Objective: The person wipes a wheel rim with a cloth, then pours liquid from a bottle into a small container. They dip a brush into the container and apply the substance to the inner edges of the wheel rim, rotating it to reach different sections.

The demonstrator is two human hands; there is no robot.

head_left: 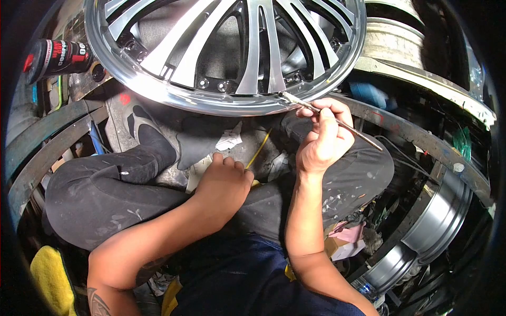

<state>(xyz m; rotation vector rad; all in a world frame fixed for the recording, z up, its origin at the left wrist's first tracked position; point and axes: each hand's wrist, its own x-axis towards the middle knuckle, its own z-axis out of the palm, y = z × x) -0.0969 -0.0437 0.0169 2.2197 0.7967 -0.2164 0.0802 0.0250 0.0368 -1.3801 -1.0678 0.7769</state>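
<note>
An alloy wheel point(203, 58) with bright machined spokes and dark recesses lies in front of me, its polished lip toward me. In my right hand point(326, 136) is a thin paintbrush point(361, 135), pinched between thumb and fingers. The brush tip touches or nearly touches the end of a spoke near the lip. My left hand point(221, 181) is closed over my lap, its back toward the camera. A thin yellow stick or strip point(259, 149) runs up to its fingertips, and pale paper point(198, 171) shows beside it; what the fingers grip is hidden.
A black compound bottle point(63, 57) lies at the upper left. Curved metal bars point(408, 126) surround my crossed legs. More wheel rims point(440, 216) stand at the right, with another point(392, 42) at the upper right. A yellow cloth-like item point(50, 279) sits at the lower left.
</note>
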